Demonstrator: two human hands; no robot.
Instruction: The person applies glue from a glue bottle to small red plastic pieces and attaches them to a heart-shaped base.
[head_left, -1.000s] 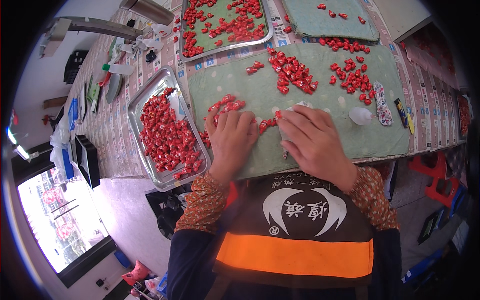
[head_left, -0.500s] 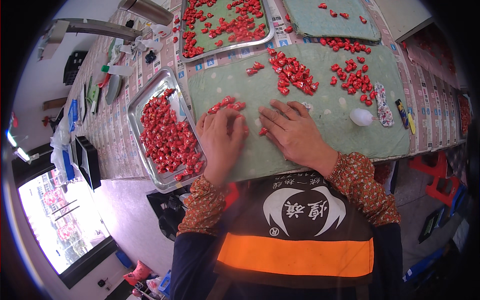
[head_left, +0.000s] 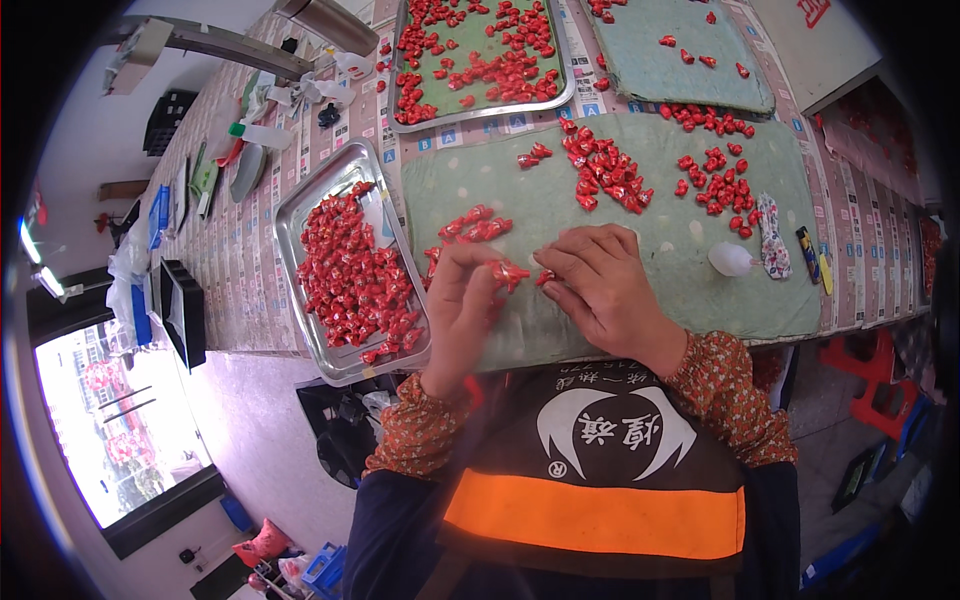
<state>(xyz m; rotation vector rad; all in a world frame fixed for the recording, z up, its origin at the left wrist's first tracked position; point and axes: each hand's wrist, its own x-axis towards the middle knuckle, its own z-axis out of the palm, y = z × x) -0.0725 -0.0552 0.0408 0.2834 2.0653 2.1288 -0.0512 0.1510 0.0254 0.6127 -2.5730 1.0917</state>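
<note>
My left hand (head_left: 462,315) pinches a small glossy red figure-like piece (head_left: 510,273) between thumb and fingers. Facing it, my right hand (head_left: 612,290) has thumb and fingertips closed on another small red piece (head_left: 544,278), partly hidden by the fingers. Both hands are just above the near part of a green cloth mat (head_left: 690,295). A short row of red pieces (head_left: 476,225) lies on the mat beyond my left hand. Left of that hand, a metal tray (head_left: 287,222) holds a heap of red pieces (head_left: 345,275).
Farther back on the mat lie two loose groups of red pieces (head_left: 605,172). To the right are a white squeeze bulb (head_left: 730,260), a floral-patterned bundle (head_left: 773,238) and a yellow-and-black tool (head_left: 809,252). Another metal tray (head_left: 480,112) and a second green mat (head_left: 690,92) stand behind.
My hands have come closer together. The right hand has lifted from lying flat and closed on a red piece; the left now shows one in its pinch. The whole view has shifted slightly.
</note>
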